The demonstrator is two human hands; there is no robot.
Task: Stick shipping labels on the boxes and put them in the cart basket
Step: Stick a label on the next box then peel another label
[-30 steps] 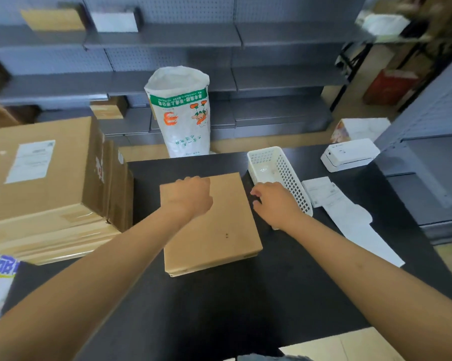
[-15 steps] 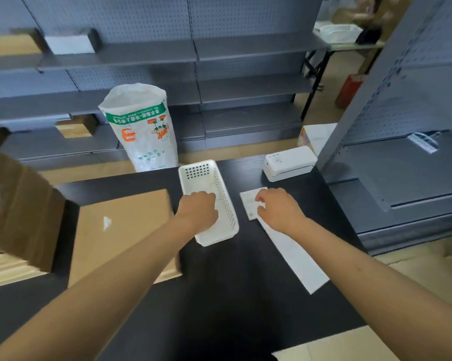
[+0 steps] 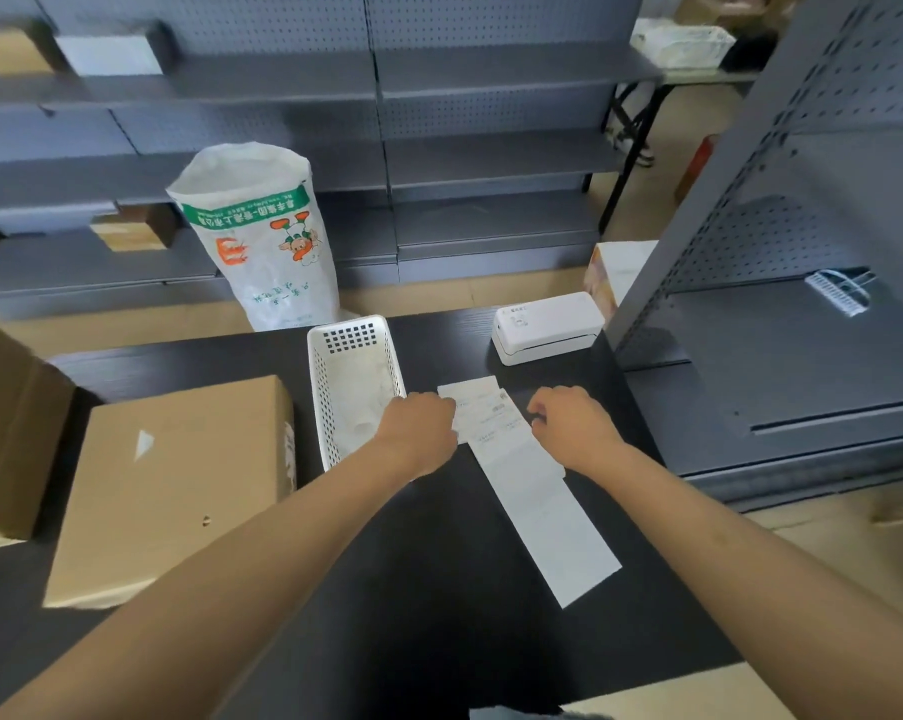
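Note:
A strip of white shipping labels (image 3: 537, 511) lies on the black table (image 3: 413, 605), its printed end (image 3: 478, 407) farthest from me. My left hand (image 3: 418, 433) has curled fingers on the left edge of that printed end. At the strip's right edge, my right hand (image 3: 568, 428) pinches with curled fingertips. A flat brown cardboard box (image 3: 173, 485) lies on the table to the left, apart from both hands.
A white perforated basket (image 3: 329, 387) stands just left of my left hand. A white label printer (image 3: 545, 327) sits at the table's far right. A larger cardboard box (image 3: 7, 423) is at far left, a printed sack (image 3: 262, 236) behind the table, grey shelving (image 3: 802, 356) at right.
Both hands left the flat box and moved right. My left hand passed over the white basket to the labels' left edge; my right hand shifted to their right edge.

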